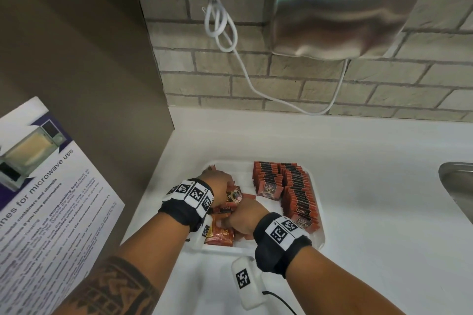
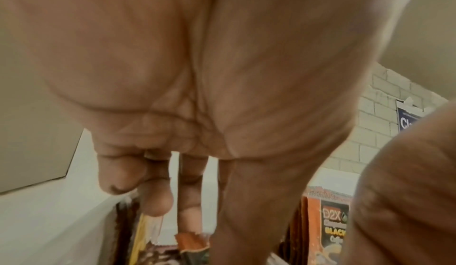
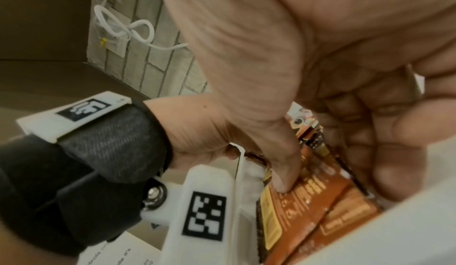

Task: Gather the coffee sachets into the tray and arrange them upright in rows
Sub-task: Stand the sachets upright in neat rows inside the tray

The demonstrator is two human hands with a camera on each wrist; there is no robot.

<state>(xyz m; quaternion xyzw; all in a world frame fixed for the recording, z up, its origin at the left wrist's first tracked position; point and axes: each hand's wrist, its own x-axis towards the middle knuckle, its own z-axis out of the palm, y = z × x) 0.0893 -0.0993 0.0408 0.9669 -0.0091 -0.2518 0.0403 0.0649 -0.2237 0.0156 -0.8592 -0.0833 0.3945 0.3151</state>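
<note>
Tray [image 1: 318, 238]: white, shallow, rounded corners, on a smooth white counter [image 1: 371, 186].
Upright sachets [image 1: 294, 186]: flat red-brown foil packets in two rows along the tray's right side.
Loose sachets [image 1: 222, 235]: crinkled heap in the tray's left half.
Left hand [image 1: 217, 181]: fingers reach down into the heap; what they hold is hidden.
Right hand [image 1: 245, 217]: fingers curl round loose sachets, thumb [image 3: 283, 181] pressing one.
Room: pale brick wall, brushed steel hand dryer [image 1: 345, 7], knotted white cable [image 1: 220, 25], steel sink [image 1: 458, 186] cut off.

Black wristbands [image 1: 279, 245], white tagged blocks [image 1: 195, 193]
</note>
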